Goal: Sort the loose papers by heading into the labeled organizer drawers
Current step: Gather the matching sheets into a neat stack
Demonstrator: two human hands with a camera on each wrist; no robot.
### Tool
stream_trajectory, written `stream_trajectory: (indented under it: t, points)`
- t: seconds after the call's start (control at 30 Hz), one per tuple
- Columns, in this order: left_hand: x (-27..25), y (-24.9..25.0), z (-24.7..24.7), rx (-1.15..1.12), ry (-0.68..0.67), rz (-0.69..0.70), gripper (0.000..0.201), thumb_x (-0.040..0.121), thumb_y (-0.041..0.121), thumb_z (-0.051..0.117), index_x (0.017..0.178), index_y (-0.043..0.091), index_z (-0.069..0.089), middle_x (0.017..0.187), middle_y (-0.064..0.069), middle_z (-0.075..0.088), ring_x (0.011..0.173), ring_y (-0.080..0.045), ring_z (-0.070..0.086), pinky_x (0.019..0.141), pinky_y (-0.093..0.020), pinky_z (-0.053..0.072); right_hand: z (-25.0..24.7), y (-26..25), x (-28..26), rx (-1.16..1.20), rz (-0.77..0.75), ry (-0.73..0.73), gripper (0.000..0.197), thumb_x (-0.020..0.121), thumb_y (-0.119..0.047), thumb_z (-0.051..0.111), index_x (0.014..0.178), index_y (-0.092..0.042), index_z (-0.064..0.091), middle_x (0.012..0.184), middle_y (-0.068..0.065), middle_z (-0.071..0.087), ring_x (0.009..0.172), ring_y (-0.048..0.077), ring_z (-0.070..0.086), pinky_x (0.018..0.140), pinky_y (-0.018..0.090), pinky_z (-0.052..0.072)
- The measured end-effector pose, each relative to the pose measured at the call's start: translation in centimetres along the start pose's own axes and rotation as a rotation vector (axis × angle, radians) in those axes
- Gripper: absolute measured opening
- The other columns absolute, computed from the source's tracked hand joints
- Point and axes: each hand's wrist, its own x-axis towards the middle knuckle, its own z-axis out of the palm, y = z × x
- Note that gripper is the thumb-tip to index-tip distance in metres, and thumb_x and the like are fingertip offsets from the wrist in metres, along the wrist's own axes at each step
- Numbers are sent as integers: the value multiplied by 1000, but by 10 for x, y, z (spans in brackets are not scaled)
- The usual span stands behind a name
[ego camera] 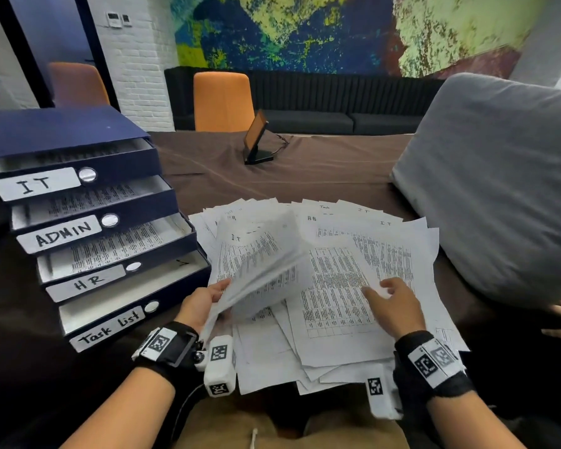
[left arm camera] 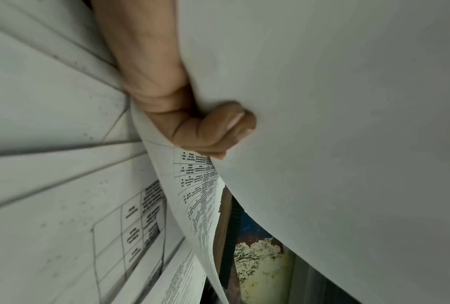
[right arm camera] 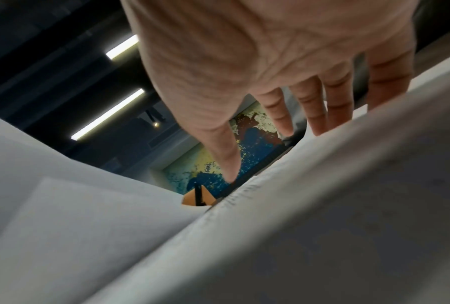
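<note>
Two hands logged: left hand [ego camera: 199,303] pinched a lifted white printed sheet [ego camera: 259,270]; right hand [ego camera: 394,307], fingers spread flat, pressed the loose paper pile [ego camera: 337,319]; navy four-drawer organizer [ego camera: 88,222] left of the left hand.

Organizer drawers [ego camera: 88,222] wall off my left, grey cushion [ego camera: 499,189] crowds my right; bare brown tablecloth [ego camera: 321,176] beyond paper pile [ego camera: 331,286] passable up to tablet stand [ego camera: 256,140]

black wristbands [ego camera: 172,346] | white tagged camera pods [ego camera: 219,364] | tan trousers [ego camera: 272,429]
</note>
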Motion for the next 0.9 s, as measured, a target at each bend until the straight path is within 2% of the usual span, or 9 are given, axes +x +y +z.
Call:
stream_trajectory:
  t: [0.13, 0.23, 0.3, 0.4, 0.47, 0.53, 0.7, 0.8, 0.9]
  points:
    - [11, 0, -9, -320, -161, -217, 26, 107, 16, 30, 98, 2, 51, 76, -4, 43, 28, -8, 37, 26, -13, 29, -1, 16, 8, -306, 119, -61, 94, 76, -55, 77, 148, -16, 31, 144, 13, 43, 136, 36, 36, 108, 53, 37]
    - [10, 2, -12, -363, -247, -246, 34, 106, 24, 29, 88, 4, 50, 76, -4, 43, 29, -8, 37, 26, -14, 29, 1, 19, 10, -297, 117, -62, 104, 70, -50, 83, 150, -17, 24, 142, 13, 45, 129, 36, 47, 104, 51, 43]
    - [5, 3, -10, -352, -258, -236, 39, 106, 27, 25, 85, 4, 50, 70, -5, 49, 29, -7, 38, 26, -14, 29, -2, 19, 13, -242, 121, -70, 88, 73, -37, 82, 142, -16, 33, 129, 12, 56, 116, 35, 57, 95, 42, 48]
    - [6, 0, -7, -212, -221, -163, 36, 106, 29, 29, 77, 14, 45, 48, 3, 50, 27, -2, 38, 30, -9, 28, -11, 24, 20, -187, 139, -35, 38, 80, -20, 74, 113, -16, 57, 106, 8, 60, 100, 31, 60, 81, 32, 44]
    - [9, 1, -7, -258, -228, -161, 35, 107, 28, 28, 83, 11, 48, 59, -1, 53, 28, -3, 38, 28, -11, 30, -21, 28, 27, -102, 140, 42, 9, 79, -13, 69, 80, -15, 60, 88, 11, 63, 86, 31, 60, 76, 33, 47]
    - [16, 1, -11, -332, -238, -172, 32, 106, 26, 28, 98, 5, 51, 78, -7, 53, 29, -7, 38, 26, -14, 30, -33, 35, 35, -25, 132, 122, 25, 80, -9, 66, 59, -14, 54, 73, 10, 59, 76, 29, 56, 71, 32, 46]
    - [27, -8, -14, -226, -135, -86, 42, 101, 5, 31, 139, 10, 49, 79, -7, 55, 32, -8, 41, 28, -14, 33, -50, 48, 45, 70, 140, 138, 29, 81, -7, 68, 55, -16, 58, 67, 6, 60, 74, 29, 60, 68, 30, 47]
    - [19, -5, -10, -143, -121, -53, 54, 94, -5, 25, 135, 13, 54, 70, -6, 56, 31, -10, 46, 29, -13, 34, -39, 47, 43, 74, 120, 31, 27, 82, -7, 71, 57, -13, 62, 69, 6, 65, 73, 27, 62, 66, 28, 46]
    - [14, -5, -10, -96, -120, -26, 45, 97, -3, 27, 128, 13, 57, 83, -9, 60, 47, -16, 50, 31, -14, 37, -29, 33, 34, 42, 112, -106, 16, 77, -18, 75, 69, -13, 64, 76, 2, 66, 72, 21, 62, 66, 31, 49]
